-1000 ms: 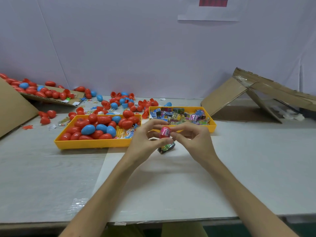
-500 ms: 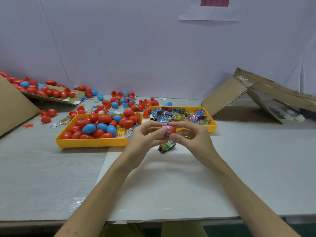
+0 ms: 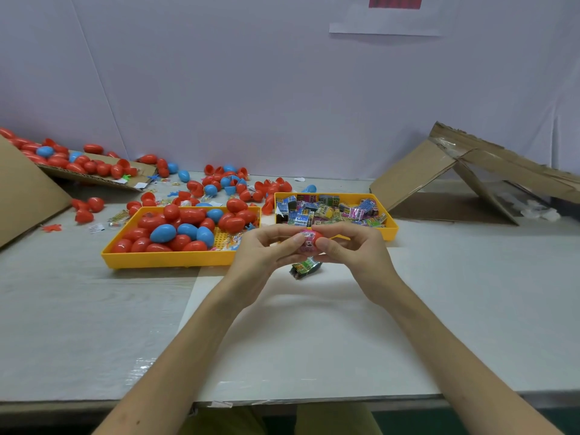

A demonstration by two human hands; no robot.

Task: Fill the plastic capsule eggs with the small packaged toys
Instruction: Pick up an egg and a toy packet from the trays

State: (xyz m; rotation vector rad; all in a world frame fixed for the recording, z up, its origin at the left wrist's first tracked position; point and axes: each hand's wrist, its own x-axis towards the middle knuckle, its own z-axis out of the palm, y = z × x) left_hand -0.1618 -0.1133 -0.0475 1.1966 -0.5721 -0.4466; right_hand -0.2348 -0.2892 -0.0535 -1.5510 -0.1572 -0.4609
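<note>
Pale wall (image 3: 251, 89) behind, a paper sheet (image 3: 386, 20) fixed high on it; grey-white table (image 3: 94, 324) below, with a lighter white mat (image 3: 314, 346) under the arms.

Left hand (image 3: 263, 255) and right hand (image 3: 354, 252) meet above the mat, just in front of the trays; both have fingers curled, thumb and fingertips pinching one red capsule egg (image 3: 317, 236) between them; a pink packaged toy (image 3: 306, 243) sits at the egg's left side against the left thumb; whether the egg is fully closed cannot be told.

Dark green packet (image 3: 306, 267) lies on the mat directly beneath the hands, apart from them.

Left yellow tray (image 3: 163, 260) holds a heap of red eggs (image 3: 188, 215) with a few blue eggs (image 3: 163, 232) among them; its right end shows bare gridded floor and some small packets.

Right yellow tray (image 3: 390, 229), just beside the first, is filled with small packaged toys (image 3: 329, 211) in mixed colours.

Loose eggs and egg halves (image 3: 219, 183), red and blue, are scattered behind the trays toward the wall; more eggs (image 3: 62, 158) lie on a flat cardboard sheet (image 3: 103, 180) at far left; a tilted cardboard panel (image 3: 22, 189) stands at the left edge.

Folded cardboard box (image 3: 470, 171), torn and propped like a tent, sits on the table at right, well apart from the hands.
</note>
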